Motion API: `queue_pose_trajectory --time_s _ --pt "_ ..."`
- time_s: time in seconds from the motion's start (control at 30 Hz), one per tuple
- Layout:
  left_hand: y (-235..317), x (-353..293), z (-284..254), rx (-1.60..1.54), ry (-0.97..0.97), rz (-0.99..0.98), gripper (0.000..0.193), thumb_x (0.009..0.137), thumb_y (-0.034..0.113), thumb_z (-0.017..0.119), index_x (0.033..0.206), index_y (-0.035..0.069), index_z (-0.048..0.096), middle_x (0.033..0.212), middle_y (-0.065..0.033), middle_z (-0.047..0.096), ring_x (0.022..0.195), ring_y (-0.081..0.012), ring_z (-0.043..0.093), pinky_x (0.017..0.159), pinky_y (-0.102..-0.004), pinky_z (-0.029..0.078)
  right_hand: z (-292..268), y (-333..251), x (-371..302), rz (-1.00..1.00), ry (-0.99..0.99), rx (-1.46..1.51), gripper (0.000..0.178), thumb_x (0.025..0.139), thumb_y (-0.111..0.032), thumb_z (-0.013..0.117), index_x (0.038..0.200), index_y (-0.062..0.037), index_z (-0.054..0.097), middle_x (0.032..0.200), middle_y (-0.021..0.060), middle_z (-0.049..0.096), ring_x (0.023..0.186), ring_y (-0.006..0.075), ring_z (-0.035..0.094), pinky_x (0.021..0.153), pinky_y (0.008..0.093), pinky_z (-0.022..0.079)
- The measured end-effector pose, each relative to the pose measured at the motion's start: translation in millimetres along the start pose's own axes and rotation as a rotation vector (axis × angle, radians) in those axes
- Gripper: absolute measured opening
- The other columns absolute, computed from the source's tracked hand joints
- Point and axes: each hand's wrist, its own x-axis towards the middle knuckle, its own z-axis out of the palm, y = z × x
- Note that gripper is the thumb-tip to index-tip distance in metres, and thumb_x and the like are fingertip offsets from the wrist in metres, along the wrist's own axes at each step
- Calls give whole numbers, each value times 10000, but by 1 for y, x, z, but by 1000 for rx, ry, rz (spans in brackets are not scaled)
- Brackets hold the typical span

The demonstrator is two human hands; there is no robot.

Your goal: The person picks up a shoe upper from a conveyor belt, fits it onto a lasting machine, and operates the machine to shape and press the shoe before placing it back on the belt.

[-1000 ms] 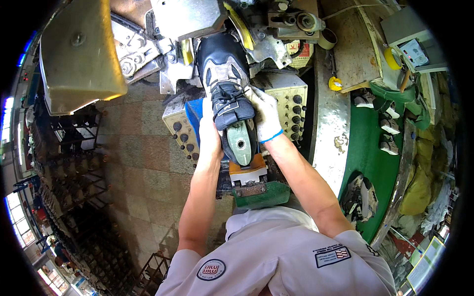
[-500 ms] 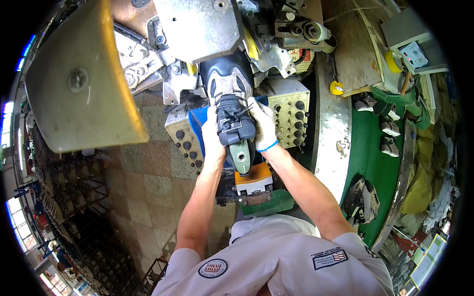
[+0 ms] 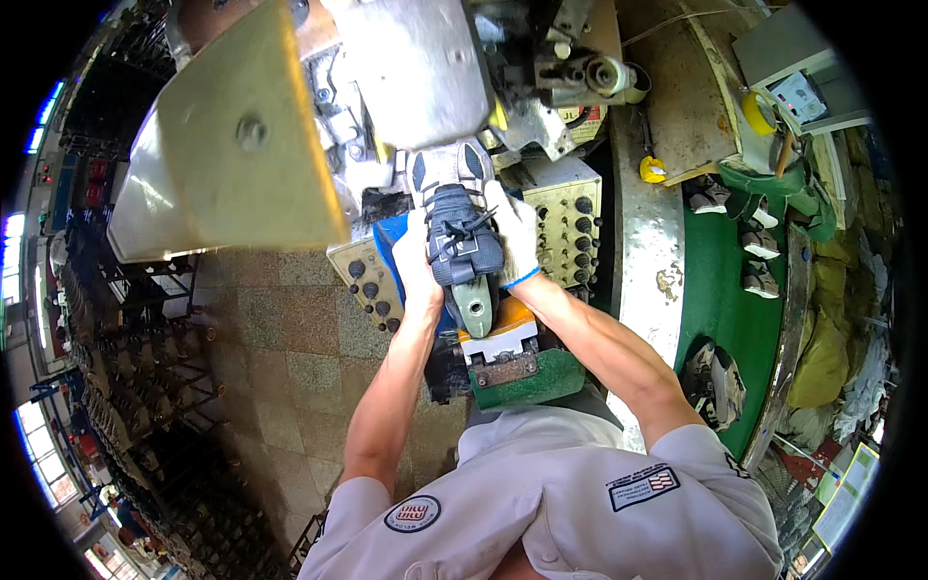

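Note:
A grey and black shoe upper (image 3: 454,227) with dark laces is stretched over a green shoe last (image 3: 473,307). Its toe end lies beneath the metal plate (image 3: 416,77) of a machine, so the tip is hidden. My left hand (image 3: 418,269) is closed along the shoe's left side near the heel, fingers partly out of sight. On the opposite side my right hand (image 3: 517,232), in a white glove with a blue cuff, grips the shoe beside the laces. Just below the last's heel sits an orange-topped support block (image 3: 510,319) on the machine.
A large yellow-edged guard panel (image 3: 227,145) hangs at upper left. Control boxes with black knobs (image 3: 556,227) flank the shoe. On the right, a green conveyor belt (image 3: 696,290) carries several shoe parts, including a larger pair (image 3: 713,387). Racks of shoes (image 3: 145,387) line the left.
The black toe, visible before, is now covered by the machine plate. The guard panel and plate appear farther right in view. Both hands keep their hold on the shoe.

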Motion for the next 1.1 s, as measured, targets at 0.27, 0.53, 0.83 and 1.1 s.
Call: queue_pose_trajectory --time_s 0.27,0.53,0.83,1.1 --pt "-63 -52 -49 631 195 -13 441 1028 295 543 1271 -72 572 1052 -152 703 907 -230 670 831 -351 529 -87 -2 -32 17 155 -298 446 1002 -400 597 1130 22 667 1007 105 707 860 153 671 725 298 546" --pt "-294 -134 -63 1057 106 -84 600 1008 239 440 1483 -92 283 1477 -312 406 1335 -433 451 1105 -451 396 -180 -54 -133 -47 400 -320 442 1010 -230 578 1279 112 501 1160 275 650 938 348 715 752 379 610" --pt "-223 -103 -78 892 -126 -319 704 750 115 679 1368 -99 418 1101 -330 648 1071 -461 632 913 -496 524 -162 -50 -116 -11 148 -384 516 991 -228 603 1344 122 464 1234 284 628 1032 358 692 802 386 597" --pt "-91 -162 -162 169 -90 -322 446 584 -85 800 1012 -40 681 929 -68 726 790 -141 660 767 -316 540 -142 -58 -134 53 -35 -270 556 983 -232 609 1378 122 443 1228 272 631 1036 352 693 817 393 598"
